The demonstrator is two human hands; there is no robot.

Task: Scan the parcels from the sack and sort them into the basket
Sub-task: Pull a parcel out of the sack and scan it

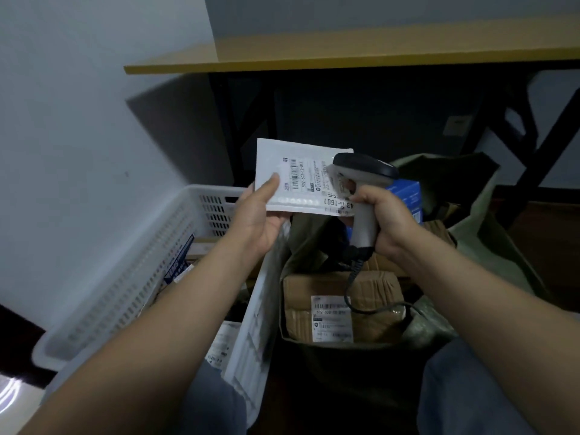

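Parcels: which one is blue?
The blue box in the sack, behind the right hand. The others are white or brown.

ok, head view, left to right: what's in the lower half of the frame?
white basket → left hand → white mailer → scanner → right hand → green sack

— Where does the white slatted plastic basket (131, 277) sit?

— Left of the olive fabric sack (477, 233), touching it; both stand before the yellow-topped table (345, 54).

— And in the sack?

— A brown taped cardboard parcel (342, 306) in front, a blue box (406, 196) behind it.

— Above them?

— A white padded mailer (301, 177), with a grey handheld scanner (361, 196) at its right edge.
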